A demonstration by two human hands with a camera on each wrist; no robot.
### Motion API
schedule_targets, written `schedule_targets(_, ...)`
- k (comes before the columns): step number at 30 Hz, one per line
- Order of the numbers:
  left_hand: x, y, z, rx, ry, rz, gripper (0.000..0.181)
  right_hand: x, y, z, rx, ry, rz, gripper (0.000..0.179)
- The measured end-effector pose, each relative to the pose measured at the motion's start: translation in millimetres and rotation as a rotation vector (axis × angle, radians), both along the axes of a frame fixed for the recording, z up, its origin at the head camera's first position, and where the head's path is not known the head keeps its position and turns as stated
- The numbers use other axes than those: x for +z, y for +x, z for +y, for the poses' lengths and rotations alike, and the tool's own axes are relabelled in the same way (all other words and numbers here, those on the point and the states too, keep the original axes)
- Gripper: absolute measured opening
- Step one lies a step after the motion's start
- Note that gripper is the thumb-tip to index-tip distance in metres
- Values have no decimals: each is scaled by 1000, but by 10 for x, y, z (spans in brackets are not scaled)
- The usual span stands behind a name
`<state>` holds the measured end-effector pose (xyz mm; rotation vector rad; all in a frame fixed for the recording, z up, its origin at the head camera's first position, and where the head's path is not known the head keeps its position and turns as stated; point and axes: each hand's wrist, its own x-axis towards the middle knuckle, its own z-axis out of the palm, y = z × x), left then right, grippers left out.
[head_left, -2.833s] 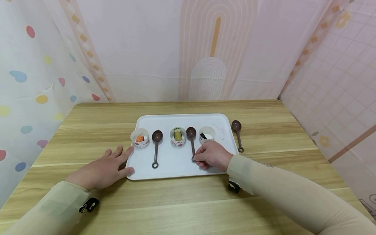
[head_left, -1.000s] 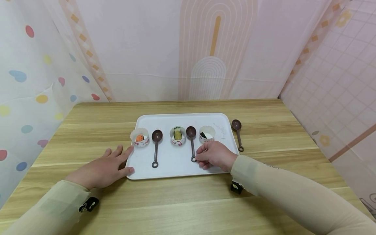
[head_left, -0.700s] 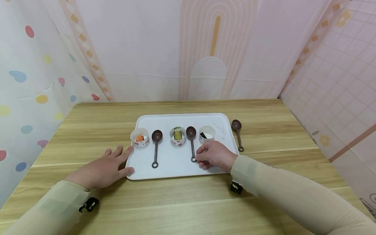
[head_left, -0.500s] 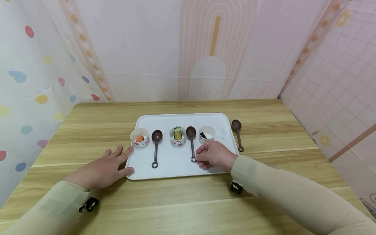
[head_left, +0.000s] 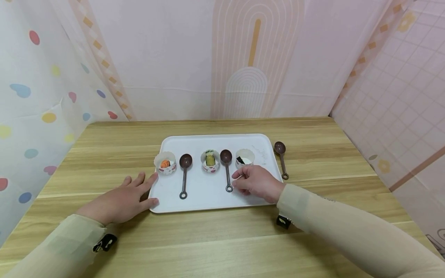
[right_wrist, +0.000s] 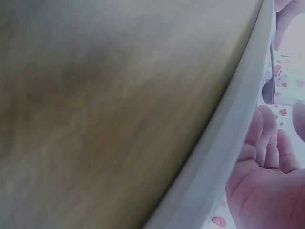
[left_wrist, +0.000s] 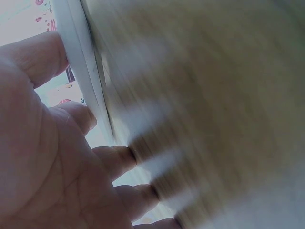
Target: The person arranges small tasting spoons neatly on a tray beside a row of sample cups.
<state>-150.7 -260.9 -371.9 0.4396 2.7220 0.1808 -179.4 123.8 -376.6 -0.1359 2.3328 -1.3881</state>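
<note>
Right fingers [head_left: 243,170] by middle spoon [head_left: 226,156] (tray marks [head_left: 258,150] illegible)

White tray [head_left: 205,200] on a worktop [head_left: 222,243] of streaky yellow-brown wood grain; dark brown spoons [head_left: 185,162], one beyond the tray's right edge; white paper cups [head_left: 210,169] with pinkish-red marks, perhaps hearts, holding orange, yellow-green and black pieces [head_left: 165,164]; beige sleeves [head_left: 326,218]; multicolour-spotted cloth [head_left: 41,73] past the worktop's left edge
</note>
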Motion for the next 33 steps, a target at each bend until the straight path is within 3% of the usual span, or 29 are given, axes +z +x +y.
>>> schedule_targets(5, -6, -2, -3, 1, 0, 0, 94, 70, 30, 38, 30, 65, 116, 14)
schedule_targets(17, 1, 1, 0, 2, -3, -1, 94, 115, 43, 119, -7, 185, 368, 13)
schedule_targets(33, 3, 1, -2, -4, -5, 2, 93, 181, -2, 230, 3, 267, 593, 29)
